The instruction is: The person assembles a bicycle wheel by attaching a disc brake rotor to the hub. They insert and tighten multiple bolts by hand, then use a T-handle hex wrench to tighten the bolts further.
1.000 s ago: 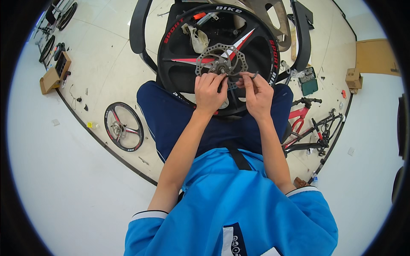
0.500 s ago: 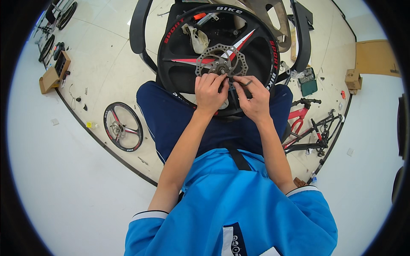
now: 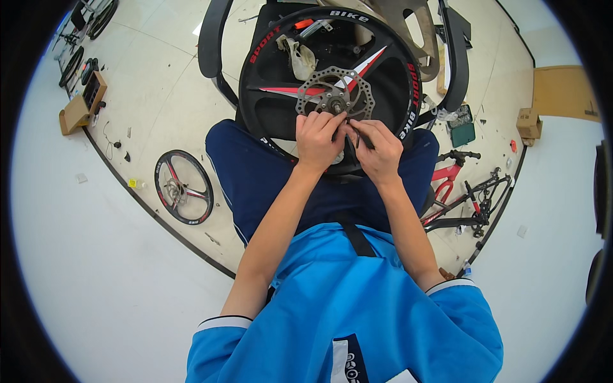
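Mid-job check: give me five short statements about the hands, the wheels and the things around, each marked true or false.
1. A wheel with red-and-white spokes lies with its brake disc facing up. True.
2. The hands are far apart. False: the left hand and the right hand are close together at the near side of the brake disc.
3. A spare wheel is on the right of the view. False: the second wheel is on the left.
4. A red bike frame is on the right of the view. True.
5. A green case lies to the left of the chair. False: it lies to the right of the chair.
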